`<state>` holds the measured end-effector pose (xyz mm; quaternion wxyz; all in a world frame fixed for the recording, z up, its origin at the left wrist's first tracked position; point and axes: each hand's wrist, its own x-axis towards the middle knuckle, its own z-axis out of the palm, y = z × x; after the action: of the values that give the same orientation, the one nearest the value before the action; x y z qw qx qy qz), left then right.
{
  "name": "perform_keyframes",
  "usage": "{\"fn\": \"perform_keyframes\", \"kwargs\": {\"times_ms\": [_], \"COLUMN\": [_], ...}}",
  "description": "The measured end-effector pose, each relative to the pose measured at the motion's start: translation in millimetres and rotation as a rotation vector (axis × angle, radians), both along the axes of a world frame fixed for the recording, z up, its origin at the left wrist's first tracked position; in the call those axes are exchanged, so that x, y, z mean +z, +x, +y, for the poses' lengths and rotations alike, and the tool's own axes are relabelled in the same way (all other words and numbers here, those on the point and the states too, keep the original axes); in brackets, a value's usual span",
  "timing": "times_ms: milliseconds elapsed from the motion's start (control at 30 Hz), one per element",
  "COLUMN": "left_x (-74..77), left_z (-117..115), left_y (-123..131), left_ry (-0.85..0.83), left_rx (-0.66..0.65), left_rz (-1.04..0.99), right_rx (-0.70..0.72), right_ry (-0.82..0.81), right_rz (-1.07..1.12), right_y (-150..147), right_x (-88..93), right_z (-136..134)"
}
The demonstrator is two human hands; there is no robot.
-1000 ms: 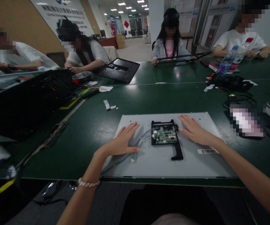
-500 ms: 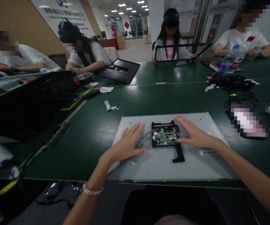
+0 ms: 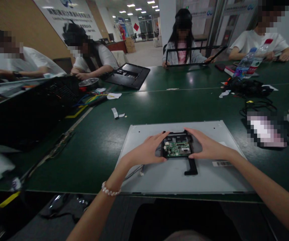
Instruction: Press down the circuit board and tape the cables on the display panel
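Note:
A grey metal display panel (image 3: 144,182) lies flat on the green table in front of me. On it rests a black plastic bracket (image 3: 191,167) carrying a green circuit board (image 3: 176,149). My left hand (image 3: 147,150) grips the bracket's left side, fingertips at the top corner and thumb at the lower one. Opposite it, my right hand (image 3: 207,144) holds the right side in the same way. Grey cables (image 3: 135,171) run out beneath my left hand, with a small white connector (image 3: 141,173) at one end. A barcode label (image 3: 222,164) is partly covered by my right forearm.
A large black casing (image 3: 29,113) stands at the left, with wires beyond it. Paper scraps (image 3: 114,113) lie past the panel. To the right are a phone (image 3: 266,130), black cables (image 3: 250,87) and bottles (image 3: 245,63). Across the table, a person holds a black frame (image 3: 184,64).
My left hand has moved right, from beside the bracket onto its left side. The cables there have shifted under it. My right hand has closed in slightly on the bracket.

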<state>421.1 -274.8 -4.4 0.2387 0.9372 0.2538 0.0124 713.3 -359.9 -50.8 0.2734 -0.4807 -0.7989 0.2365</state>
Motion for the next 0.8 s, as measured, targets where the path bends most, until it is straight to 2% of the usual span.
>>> {"fn": "perform_keyframes", "kwargs": {"times_ms": [233,300,367,433,600,700,800], "left_x": [-1.8,-0.3,0.7,0.4,-2.5,-3.3,-5.3], "left_z": [-4,5,26,58,142,168,179], "left_y": [-4,-12,-27,-48,-93,-97,-87], "left_ry": [-0.005,-0.002,0.040,0.152,0.492,0.567,0.602], "left_rx": [-0.024,-0.048,-0.017,0.110,0.637,0.749,0.816], "left_rz": [0.000,0.014,0.029,0.050,0.158,0.230,0.303], "right_rx": [-0.012,-0.022,-0.032,-0.037,-0.032,-0.041,-0.046], "right_ry": [-0.028,-0.022,-0.009,0.003,-0.005,-0.013,-0.012], "right_rz": [0.007,-0.003,-0.009,-0.005,0.022,0.044,0.051], "right_y": [4,4,3,3,3,4,5], "right_x": [-4.2,-6.2,-7.9,-9.6,-14.8,-16.8,-17.8], "right_z": [-6,-7,-8,-8,-6,-4,-3]}}
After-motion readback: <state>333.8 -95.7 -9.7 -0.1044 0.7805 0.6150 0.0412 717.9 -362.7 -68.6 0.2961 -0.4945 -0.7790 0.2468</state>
